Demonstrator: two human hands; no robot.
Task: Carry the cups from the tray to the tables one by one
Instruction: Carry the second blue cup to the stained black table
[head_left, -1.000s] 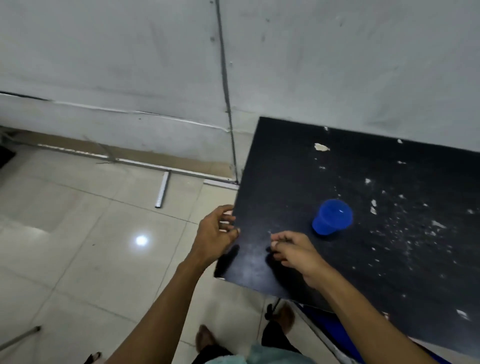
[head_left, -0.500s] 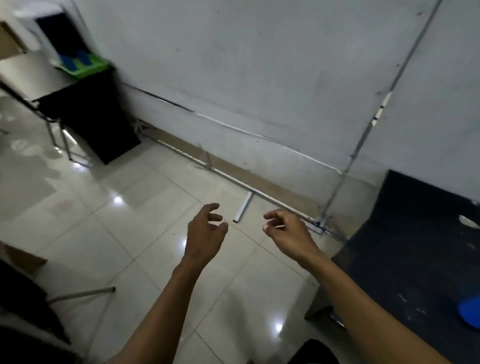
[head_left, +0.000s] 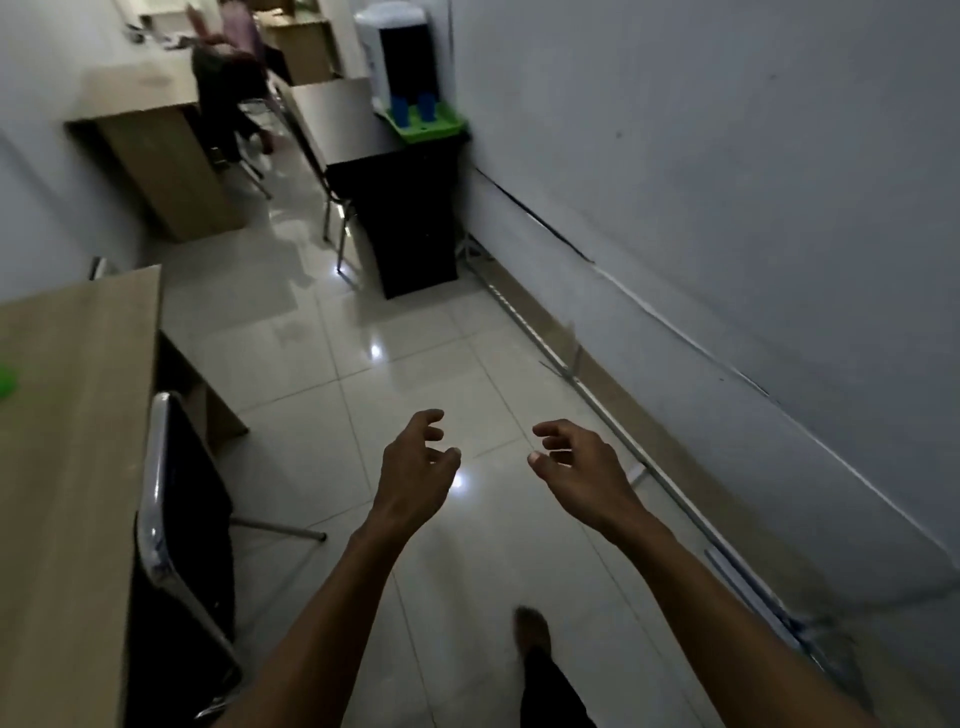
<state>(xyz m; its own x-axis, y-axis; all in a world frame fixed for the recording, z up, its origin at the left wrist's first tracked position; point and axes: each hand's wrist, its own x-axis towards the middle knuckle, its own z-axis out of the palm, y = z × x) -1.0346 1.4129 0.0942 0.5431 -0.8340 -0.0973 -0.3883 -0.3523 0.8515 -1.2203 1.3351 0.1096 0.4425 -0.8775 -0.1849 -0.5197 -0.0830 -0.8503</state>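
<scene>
Far down the aisle a green tray (head_left: 439, 127) rests on a black cabinet (head_left: 410, 208) against the right wall. Two blue cups (head_left: 400, 110) (head_left: 427, 107) stand upright on the tray. My left hand (head_left: 415, 467) and my right hand (head_left: 576, 467) hang in front of me over the floor tiles, both empty with fingers curled loosely apart. They are far from the tray. A green object (head_left: 6, 382) shows at the left edge on the near wooden table (head_left: 67, 415).
A black chair (head_left: 176, 519) with a metal frame stands against the near table on my left. A water dispenser (head_left: 392, 47) stands behind the tray. Further tables, a chair (head_left: 306, 145) and a seated person (head_left: 228, 67) are at the far end. The tiled aisle runs along the right wall.
My view has swung left, away from the black table and its blue cup, which are gone from view. Both hands left the table edge and now hang over the aisle.
</scene>
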